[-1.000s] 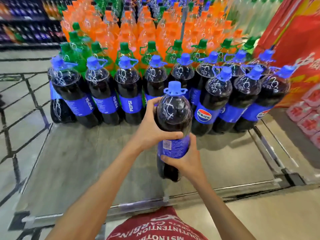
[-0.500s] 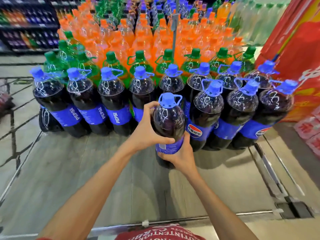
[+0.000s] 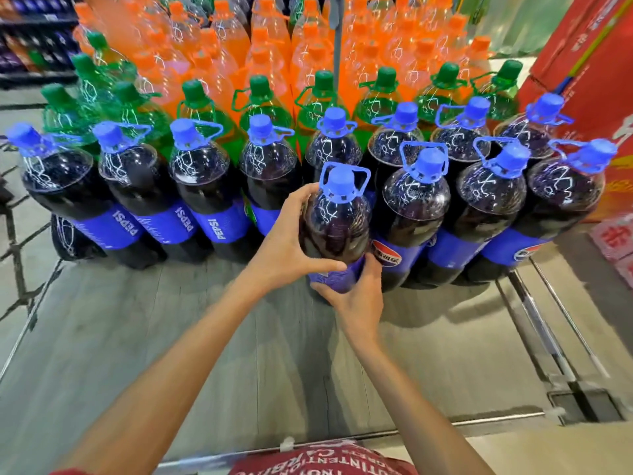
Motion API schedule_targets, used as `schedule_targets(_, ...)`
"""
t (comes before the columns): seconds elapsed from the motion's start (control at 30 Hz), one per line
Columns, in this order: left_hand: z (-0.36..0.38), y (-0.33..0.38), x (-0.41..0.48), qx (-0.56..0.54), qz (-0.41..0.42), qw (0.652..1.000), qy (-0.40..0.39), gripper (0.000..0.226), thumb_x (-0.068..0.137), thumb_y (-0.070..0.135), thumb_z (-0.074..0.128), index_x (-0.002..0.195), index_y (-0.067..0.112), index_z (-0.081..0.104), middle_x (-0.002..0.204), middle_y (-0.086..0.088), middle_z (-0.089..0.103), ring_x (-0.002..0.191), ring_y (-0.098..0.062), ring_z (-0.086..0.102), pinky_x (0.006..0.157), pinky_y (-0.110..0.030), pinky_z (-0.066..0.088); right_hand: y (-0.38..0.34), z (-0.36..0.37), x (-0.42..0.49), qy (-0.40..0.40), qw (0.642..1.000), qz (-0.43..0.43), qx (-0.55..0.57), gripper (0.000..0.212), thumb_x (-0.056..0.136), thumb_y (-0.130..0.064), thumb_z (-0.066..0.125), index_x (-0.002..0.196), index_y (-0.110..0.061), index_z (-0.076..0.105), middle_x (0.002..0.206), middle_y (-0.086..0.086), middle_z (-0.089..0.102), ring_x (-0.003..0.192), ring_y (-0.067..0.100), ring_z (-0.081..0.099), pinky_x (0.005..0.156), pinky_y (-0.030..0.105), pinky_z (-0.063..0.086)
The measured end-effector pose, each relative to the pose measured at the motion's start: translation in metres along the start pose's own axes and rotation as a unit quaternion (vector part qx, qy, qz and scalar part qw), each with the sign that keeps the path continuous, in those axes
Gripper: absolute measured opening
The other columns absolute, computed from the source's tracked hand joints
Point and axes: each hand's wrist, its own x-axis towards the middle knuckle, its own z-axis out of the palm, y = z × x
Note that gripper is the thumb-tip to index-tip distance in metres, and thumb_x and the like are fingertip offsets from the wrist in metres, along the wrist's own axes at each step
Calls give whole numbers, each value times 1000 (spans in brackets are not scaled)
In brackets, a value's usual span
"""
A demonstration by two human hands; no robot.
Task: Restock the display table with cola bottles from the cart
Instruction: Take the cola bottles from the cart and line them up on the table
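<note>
A large cola bottle (image 3: 337, 221) with a blue cap and blue label stands upright on the grey display table (image 3: 171, 337), at the left end of a short front row of cola bottles (image 3: 486, 207). My left hand (image 3: 286, 250) grips its left shoulder. My right hand (image 3: 356, 299) wraps its lower front at the label. Behind it runs a longer row of cola bottles (image 3: 202, 186), labels reading PEPSI. The cart is not in view.
Green-capped bottles (image 3: 322, 97) and orange soda bottles (image 3: 260, 39) fill the table behind the cola. A red carton stack (image 3: 589, 63) stands at the right. Bare grey tabletop lies in front of the left cola row. Metal table edge (image 3: 462, 423) runs near me.
Both hands have carried the cola bottle forward over the table and brought it upright against the left end of the front row. The view has moved closer to the bottles.
</note>
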Motion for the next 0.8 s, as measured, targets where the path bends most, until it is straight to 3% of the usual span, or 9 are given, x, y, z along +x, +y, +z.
schedule_targets(0.17, 3, -5, -3, 10, 1, 1000, 5, 121, 60, 32, 98, 151, 31, 19, 157, 2, 32, 147, -8, 32, 120, -22, 26, 5, 9, -13, 38, 999, 29, 3, 112, 61, -43, 96, 152, -21, 34, 145, -2, 42, 135, 18, 44, 91, 31, 44)
schedule_targets(0.27, 3, -5, 4, 16, 6, 1000, -1, 121, 60, 29, 99, 152, 26, 20, 155, 0, 32, 146, -11, 32, 121, -26, 27, 3, 12, -8, 56, 997, 40, -28, 112, 60, -47, 95, 151, -18, 36, 146, 1, 41, 135, 24, 45, 89, 42, 51)
schedule_targets(0.37, 6, -4, 11, 23, 0, 1000, 13, 122, 58, 25, 99, 154, 16, 23, 148, 1, 32, 142, -9, 32, 120, -19, 24, 0, 12, -3, 77, 994, 40, -62, 109, 60, -49, 93, 148, -14, 40, 143, 6, 45, 131, 31, 49, 81, 48, 53)
schedule_targets(0.8, 7, -6, 13, 37, 0, 999, 24, 120, 59, 26, 99, 152, 12, 25, 146, -2, 31, 140, -4, 34, 120, -22, 27, 3, 16, -2, 102, 991, 7, -83, 99, 59, -63, 83, 134, -6, 51, 130, 6, 55, 117, 32, 56, 69, 49, 55)
